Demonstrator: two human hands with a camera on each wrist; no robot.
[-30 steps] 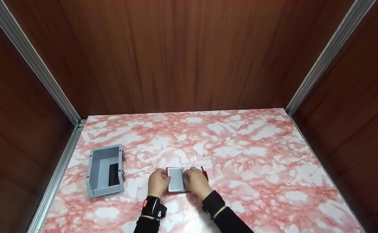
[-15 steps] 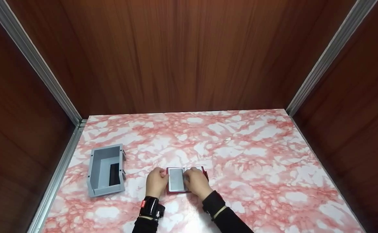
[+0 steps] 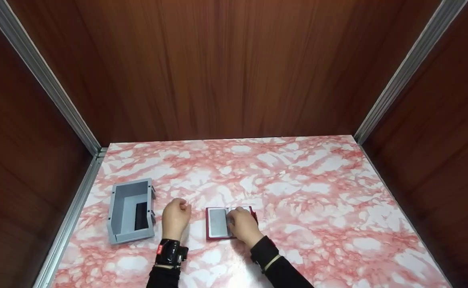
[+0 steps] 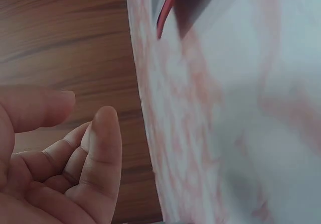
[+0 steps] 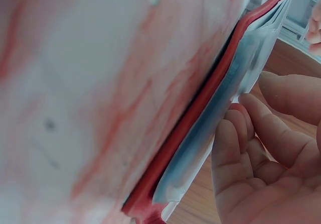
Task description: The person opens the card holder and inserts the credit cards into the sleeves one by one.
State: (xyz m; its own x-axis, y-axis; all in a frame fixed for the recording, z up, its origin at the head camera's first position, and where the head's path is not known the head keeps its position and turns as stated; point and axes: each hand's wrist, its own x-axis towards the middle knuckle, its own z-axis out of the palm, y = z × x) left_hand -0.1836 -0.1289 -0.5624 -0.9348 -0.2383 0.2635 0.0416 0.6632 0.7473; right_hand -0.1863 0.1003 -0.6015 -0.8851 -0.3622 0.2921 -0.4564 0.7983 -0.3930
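Observation:
In the head view, a red card holder (image 3: 218, 223) lies spread on the table, its clear plastic sleeves facing up. My right hand (image 3: 243, 226) is on its right half with bent fingers. The right wrist view shows the thumb and forefinger of the right hand (image 5: 273, 148) at the edge of the sleeves (image 5: 200, 133), above the red cover (image 5: 195, 113). My left hand (image 3: 175, 216) hovers left of the holder, apart from it. In the left wrist view, the thumb and forefinger of the left hand (image 4: 65, 158) stand apart, with nothing between them.
A grey plastic bin (image 3: 118, 236) stands left of my left hand, with a black flat object (image 3: 141, 216) inside. The red-and-white marbled table (image 3: 318, 208) is bounded by brown wood-grain panels (image 3: 225, 72) and metal rails (image 3: 402, 72).
My left hand has let go of the card holder's left edge and moved left towards the grey bin. My right hand has stayed on the holder.

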